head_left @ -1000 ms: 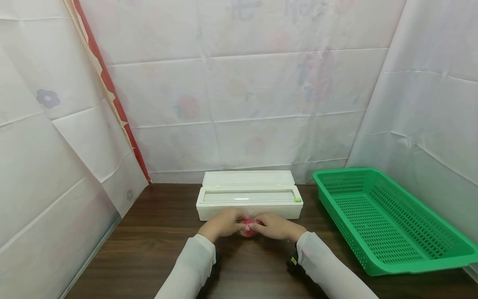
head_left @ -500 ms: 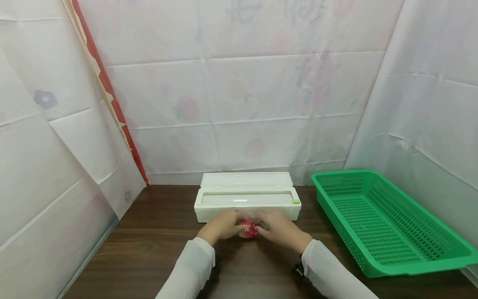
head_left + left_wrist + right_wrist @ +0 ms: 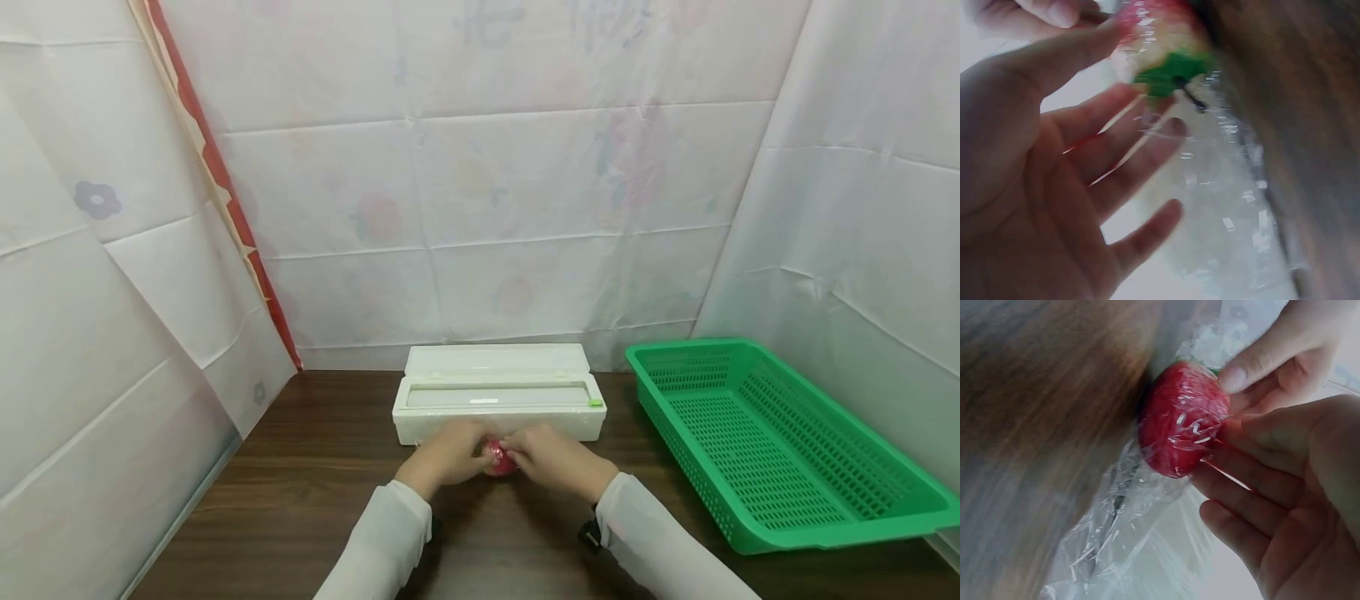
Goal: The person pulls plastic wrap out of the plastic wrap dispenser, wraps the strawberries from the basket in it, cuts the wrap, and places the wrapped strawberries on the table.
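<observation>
A red strawberry [image 3: 501, 463] with a green leafy cap and dark stem lies between both hands in front of the white box. Clear cling film [image 3: 1154, 531] covers it and trails off in crinkled folds. My left hand [image 3: 452, 454] grips the cap end, thumb on one side and fingertips under the leaves. From the other side my right hand [image 3: 558, 458] holds the rounded red end with thumb and fingers. The left wrist view shows the strawberry's cap [image 3: 1172, 72] facing the left palm, with more film [image 3: 1222, 194] spread below it.
A white cling film dispenser [image 3: 498, 423], lid raised and a small green slider at its right, stands right behind the hands. At the right is a green perforated basket [image 3: 712, 467] on the dark wooden table [image 3: 300, 467]. White printed sheeting [image 3: 480, 183] encloses the back and sides.
My right hand shifted slightly outward, then came back in with its fingers against the strawberry. The left hand has stayed at the strawberry; the dispenser and basket have not moved.
</observation>
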Demonstrator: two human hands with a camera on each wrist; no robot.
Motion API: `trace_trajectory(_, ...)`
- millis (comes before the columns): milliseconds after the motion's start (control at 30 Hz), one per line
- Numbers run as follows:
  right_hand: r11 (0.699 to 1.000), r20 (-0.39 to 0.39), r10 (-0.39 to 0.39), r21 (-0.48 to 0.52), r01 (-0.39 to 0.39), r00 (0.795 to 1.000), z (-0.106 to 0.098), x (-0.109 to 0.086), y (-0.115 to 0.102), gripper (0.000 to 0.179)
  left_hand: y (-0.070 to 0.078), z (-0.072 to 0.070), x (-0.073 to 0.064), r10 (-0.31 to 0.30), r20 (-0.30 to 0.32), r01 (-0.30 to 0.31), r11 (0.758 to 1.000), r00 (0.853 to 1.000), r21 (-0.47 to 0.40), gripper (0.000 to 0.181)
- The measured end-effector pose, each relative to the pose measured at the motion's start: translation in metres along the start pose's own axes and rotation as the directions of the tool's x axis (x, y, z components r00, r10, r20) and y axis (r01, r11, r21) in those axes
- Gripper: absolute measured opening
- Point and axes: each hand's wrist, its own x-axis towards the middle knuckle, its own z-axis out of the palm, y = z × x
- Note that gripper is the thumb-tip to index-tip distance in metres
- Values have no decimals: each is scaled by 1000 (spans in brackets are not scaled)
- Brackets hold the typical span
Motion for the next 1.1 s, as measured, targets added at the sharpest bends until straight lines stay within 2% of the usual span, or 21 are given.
trace_trajectory(100,1000,40,17,10,-17,999,-3,1,-2,22,7,-5,-7,-37,25,34,995,999,94,37)
trace_trajectory(167,1000,56,22,12,-23,998,-4,2,-2,22,12,-8,-10,-42,41,36,989,998,143,42)
trace_trajectory(300,999,64,26,22,-27,998,-3,3,-1,22,21,-11,-18,-42,62,30,983,997,182,44)
trace_trajectory(500,995,97,59,73,-66,994,-3,4,1,23,28,-12,-25,-49,99,33,986,994,161,51)
trace_trajectory(800,985,93,95,134,-107,991,0,4,5,24,26,-13,-27,-42,142,22,990,989,143,59)
trace_trajectory(967,989,57,76,121,-82,996,1,3,3,23,23,-14,-28,-59,162,49,997,985,63,54)
trace_trajectory(1100,992,25,63,105,-66,998,1,2,1,22,18,-13,-29,-33,137,33,999,990,1,49)
